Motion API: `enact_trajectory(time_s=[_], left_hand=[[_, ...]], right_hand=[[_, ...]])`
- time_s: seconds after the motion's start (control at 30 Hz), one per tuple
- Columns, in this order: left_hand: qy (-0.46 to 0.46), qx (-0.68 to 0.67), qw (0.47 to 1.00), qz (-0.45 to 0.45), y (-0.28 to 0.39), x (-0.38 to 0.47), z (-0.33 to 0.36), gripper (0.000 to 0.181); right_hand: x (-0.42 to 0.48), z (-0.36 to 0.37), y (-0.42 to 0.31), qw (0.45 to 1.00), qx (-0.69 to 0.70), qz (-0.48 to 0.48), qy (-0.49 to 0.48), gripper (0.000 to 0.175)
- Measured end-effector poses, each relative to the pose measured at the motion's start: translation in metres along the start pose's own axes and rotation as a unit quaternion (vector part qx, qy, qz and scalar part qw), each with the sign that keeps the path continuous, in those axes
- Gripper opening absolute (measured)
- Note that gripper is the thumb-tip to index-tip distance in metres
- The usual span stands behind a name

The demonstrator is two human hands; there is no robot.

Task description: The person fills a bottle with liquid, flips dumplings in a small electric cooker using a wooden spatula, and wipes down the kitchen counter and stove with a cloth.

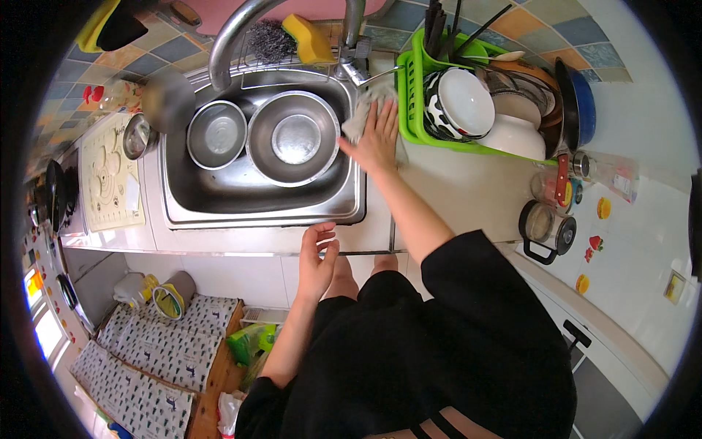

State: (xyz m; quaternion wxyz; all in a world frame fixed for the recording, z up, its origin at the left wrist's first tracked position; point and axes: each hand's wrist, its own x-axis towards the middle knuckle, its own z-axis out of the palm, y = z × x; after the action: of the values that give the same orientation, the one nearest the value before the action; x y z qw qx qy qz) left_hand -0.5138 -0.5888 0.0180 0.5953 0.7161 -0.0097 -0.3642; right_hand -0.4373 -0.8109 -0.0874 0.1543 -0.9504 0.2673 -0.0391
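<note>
My right hand [378, 137] presses a pale grey dishcloth [359, 112] onto the countertop between the sink and the green dish rack, fingers spread over the fabric. The thumb reaches close to the sink's right rim. At the front of the counter, my left hand [317, 260] hangs with loosely curled fingers and holds nothing. Inside the stainless steel sink [219, 200] are two metal basins: a smaller one [217, 135] on the left and a larger one [293, 138] on the right. A chrome faucet [219, 60] arches over the sink's back left part.
The green dish rack [408, 104] is packed with bowls [466, 102], plates and utensils. A glass pot [545, 230] stands far right. Behind the sink, a wire rack bears a yellow sponge [308, 39] and a steel scourer [271, 41]. A metal cup [139, 136] stands left, beside a cream mat [109, 203].
</note>
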Motion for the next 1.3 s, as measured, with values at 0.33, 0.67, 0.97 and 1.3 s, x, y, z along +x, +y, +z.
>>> enact_trajectory(time_s=[0.33,0.67,0.97,1.3], left_hand=[[0.005,0.021,1.0,0.02,0.004,-0.007,-0.02,0.028],[0.014,0.027,0.999,0.038,-0.004,-0.024,-0.053,0.028],[0.141,-0.024,0.99,-0.007,-0.019,-0.063,-0.072,0.028],[0.279,-0.099,0.955,-0.021,-0.029,-0.077,-0.103,0.029]], right_hand=[[0.083,0.0,0.014,0.998,-0.019,-0.026,-0.049,0.083],[-0.11,-0.033,0.002,0.982,0.049,-0.159,-0.086,0.07],[-0.176,-0.017,-0.065,0.958,0.068,-0.227,-0.159,0.079],[-0.147,0.042,-0.185,0.899,0.079,-0.391,-0.182,0.083]])
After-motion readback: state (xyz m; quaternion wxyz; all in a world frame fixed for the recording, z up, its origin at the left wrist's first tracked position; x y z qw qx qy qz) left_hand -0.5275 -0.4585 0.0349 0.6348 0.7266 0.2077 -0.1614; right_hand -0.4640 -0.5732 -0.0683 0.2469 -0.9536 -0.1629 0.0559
